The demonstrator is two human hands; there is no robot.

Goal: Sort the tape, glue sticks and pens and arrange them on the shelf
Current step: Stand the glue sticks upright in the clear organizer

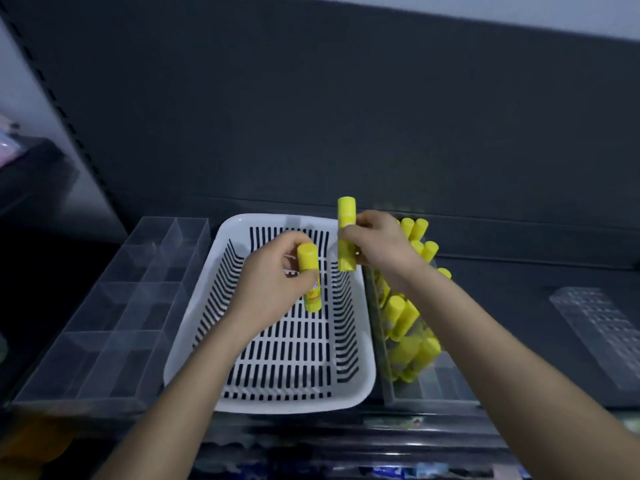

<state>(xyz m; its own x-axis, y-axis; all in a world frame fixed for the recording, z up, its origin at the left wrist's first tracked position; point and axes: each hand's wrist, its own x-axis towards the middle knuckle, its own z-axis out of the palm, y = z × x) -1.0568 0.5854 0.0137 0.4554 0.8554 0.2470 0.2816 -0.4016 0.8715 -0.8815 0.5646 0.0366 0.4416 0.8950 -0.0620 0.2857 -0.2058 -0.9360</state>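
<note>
Over basket (277,396), hands (273,285) (both) gripping glue sticks (308,271)

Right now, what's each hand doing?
Left hand: closed around one yellow glue stick above the white basket.
Right hand: closed on two more yellow glue sticks.

A white slotted basket (298,393) is set at the middle of the dark surface. Just to its left, a clear divided organizer (114,317) with several compartments is placed. Well to the right, a clear ridged plastic piece (602,334) is laid flat. A dark back panel (329,109) is seen behind, and a perforated upright (45,81) is seen at the left.
</note>
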